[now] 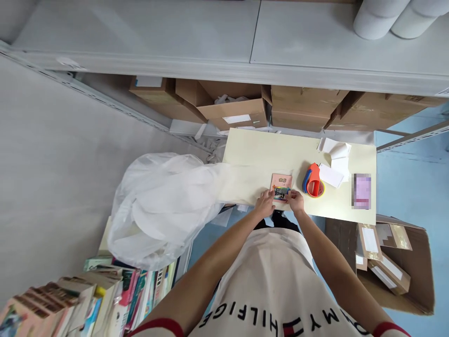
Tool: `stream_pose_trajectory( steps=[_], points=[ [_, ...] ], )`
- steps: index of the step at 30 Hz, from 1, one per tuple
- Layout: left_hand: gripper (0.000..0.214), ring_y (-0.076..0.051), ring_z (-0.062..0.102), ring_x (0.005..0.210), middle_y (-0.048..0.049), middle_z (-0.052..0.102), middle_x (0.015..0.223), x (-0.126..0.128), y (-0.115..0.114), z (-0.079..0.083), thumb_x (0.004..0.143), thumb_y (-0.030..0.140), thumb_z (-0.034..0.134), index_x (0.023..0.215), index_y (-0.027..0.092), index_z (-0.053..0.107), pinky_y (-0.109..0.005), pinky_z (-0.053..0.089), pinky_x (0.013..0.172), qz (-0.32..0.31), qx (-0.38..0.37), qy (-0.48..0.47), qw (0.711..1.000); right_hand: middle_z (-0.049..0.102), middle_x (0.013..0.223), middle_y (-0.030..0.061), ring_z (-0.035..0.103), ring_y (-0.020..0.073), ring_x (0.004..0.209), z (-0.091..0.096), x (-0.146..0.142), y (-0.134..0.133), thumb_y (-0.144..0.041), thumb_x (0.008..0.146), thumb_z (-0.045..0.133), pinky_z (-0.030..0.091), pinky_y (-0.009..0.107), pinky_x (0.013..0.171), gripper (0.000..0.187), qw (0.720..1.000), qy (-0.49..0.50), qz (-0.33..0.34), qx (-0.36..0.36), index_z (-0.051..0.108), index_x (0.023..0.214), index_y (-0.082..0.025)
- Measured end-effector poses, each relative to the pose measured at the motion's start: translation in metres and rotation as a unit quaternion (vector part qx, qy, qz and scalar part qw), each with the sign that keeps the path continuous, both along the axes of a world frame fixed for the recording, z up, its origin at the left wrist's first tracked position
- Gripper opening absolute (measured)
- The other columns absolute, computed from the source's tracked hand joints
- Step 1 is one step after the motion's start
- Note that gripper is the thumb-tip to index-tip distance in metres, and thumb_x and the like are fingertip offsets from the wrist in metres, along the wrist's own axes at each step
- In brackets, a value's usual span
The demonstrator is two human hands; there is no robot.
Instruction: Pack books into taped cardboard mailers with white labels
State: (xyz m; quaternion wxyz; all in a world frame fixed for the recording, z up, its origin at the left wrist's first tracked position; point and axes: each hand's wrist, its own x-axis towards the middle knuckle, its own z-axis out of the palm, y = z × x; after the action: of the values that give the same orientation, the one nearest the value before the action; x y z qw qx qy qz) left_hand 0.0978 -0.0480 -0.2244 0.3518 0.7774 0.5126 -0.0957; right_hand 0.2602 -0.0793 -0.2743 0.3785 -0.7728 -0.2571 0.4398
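One big white plastic bag (157, 206) slumps off the left end of the surface (266, 150), seemingly pushed aside from the work spot. Open carton (403, 267) sits low at your right, likely for easy reach. Tape dispenser (313, 181) stands just right of the pink booklet (281, 181), which lies flat at the near edge, close to your body. Left hand (264, 203), right hand (295, 201): each grip is closed on a lower corner of the booklet, probably steadying it.

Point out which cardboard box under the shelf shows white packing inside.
The second box from the left: its flaps stand open around crumpled white filling; the others show none.
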Motion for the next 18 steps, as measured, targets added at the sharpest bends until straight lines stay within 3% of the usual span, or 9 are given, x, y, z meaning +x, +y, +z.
stream_pose_trajectory(
  steps=[4,11,14,18],
  points=[
    [0.067,-0.034,0.044,0.123,-0.0182,0.042,0.135,-0.002,-0.005,-0.007,0.08,0.018,0.057,0.143,0.016,0.034,-0.045,0.041,0.097,0.019,-0.009,-0.021,1.0,0.061,0.07,-0.002,0.057,0.0172,0.066,0.006,-0.001,0.005,-0.039,0.058,0.067,0.045,0.028,0.06,0.028,0.998,-0.039,0.025,-0.034,0.052,0.076,-0.023],
    [0.067,-0.031,0.045,0.125,-0.016,0.047,0.134,-0.005,-0.002,-0.023,0.078,0.022,0.06,0.141,0.017,0.039,-0.046,0.039,0.104,0.025,-0.019,-0.097,0.995,0.064,0.069,-0.0006,0.059,0.0191,0.066,0.023,-0.007,0.004,-0.032,0.062,0.061,0.045,0.029,0.059,0.02,0.995,-0.087,0.024,-0.05,0.049,0.077,-0.024],
    [0.055,-0.031,0.049,0.123,-0.016,0.054,0.129,0.011,0.001,-0.023,0.08,0.025,0.059,0.133,0.016,0.05,-0.047,0.037,0.106,0.049,-0.055,-0.191,0.979,0.067,0.076,0.0008,0.062,0.0207,0.07,0.039,0.0,-0.005,-0.032,0.065,0.061,0.048,0.03,0.062,0.022,0.993,-0.108,0.018,-0.037,0.052,0.083,-0.025],
    [0.042,-0.027,0.055,0.118,-0.0147,0.06,0.123,0.045,0.007,-0.01,0.09,0.038,0.047,0.123,0.015,0.058,-0.042,0.041,0.103,0.088,-0.115,-0.315,0.938,0.069,0.082,0.0025,0.064,0.0219,0.072,0.059,0.008,-0.019,-0.035,0.069,0.061,0.051,0.033,0.063,0.027,0.989,-0.146,0.026,-0.007,0.053,0.093,-0.025]
  ],
)
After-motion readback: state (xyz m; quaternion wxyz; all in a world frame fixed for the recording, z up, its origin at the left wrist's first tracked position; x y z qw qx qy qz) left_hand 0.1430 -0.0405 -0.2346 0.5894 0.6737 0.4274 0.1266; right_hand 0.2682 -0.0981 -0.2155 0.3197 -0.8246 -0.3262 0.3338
